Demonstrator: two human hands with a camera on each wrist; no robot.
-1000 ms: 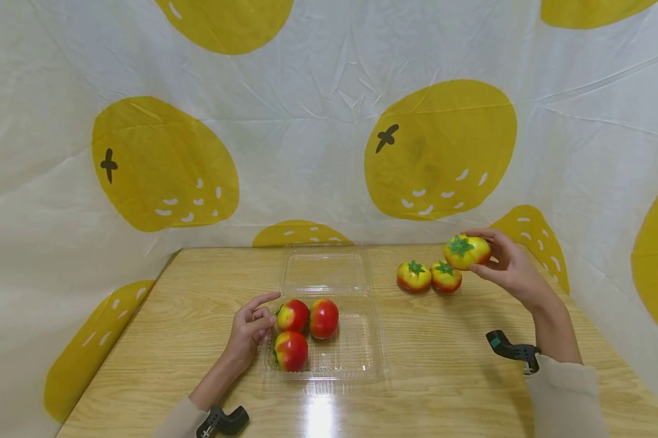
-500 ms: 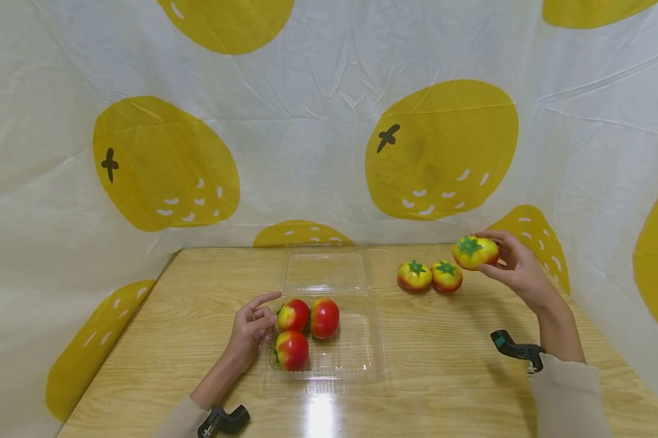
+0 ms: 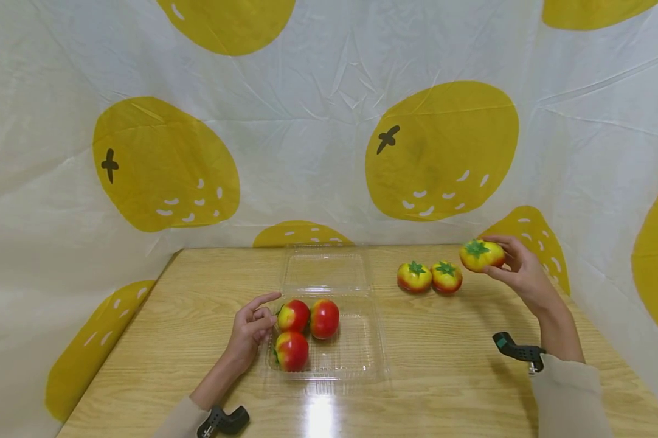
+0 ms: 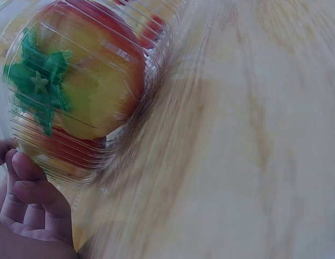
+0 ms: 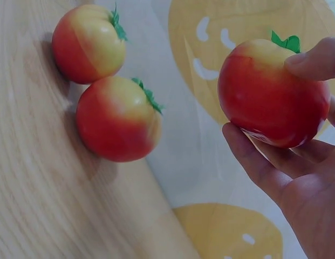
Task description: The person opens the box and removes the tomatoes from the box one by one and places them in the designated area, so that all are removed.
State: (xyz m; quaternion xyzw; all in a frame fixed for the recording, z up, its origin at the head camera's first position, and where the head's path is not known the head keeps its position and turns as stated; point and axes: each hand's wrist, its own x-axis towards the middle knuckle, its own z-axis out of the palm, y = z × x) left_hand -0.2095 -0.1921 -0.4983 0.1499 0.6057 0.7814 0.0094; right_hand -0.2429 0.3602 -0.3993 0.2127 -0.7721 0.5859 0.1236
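R hand holds a fruit up; L hand at clear box

Held one's off the tbl, just R of 2 more fruits; R thumb + fingers curled round it. L thumb + fingers pinch box's L edge, index stretched out. Lid open, 3 fruits inside twd L.

wood table: light grain, bright glare | white cloth backdrop: creased, big yellow fruit prints

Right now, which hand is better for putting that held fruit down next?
Probably the right hand: it holds that fruit, near two more fruits on the table; the left hand touches the clear box.
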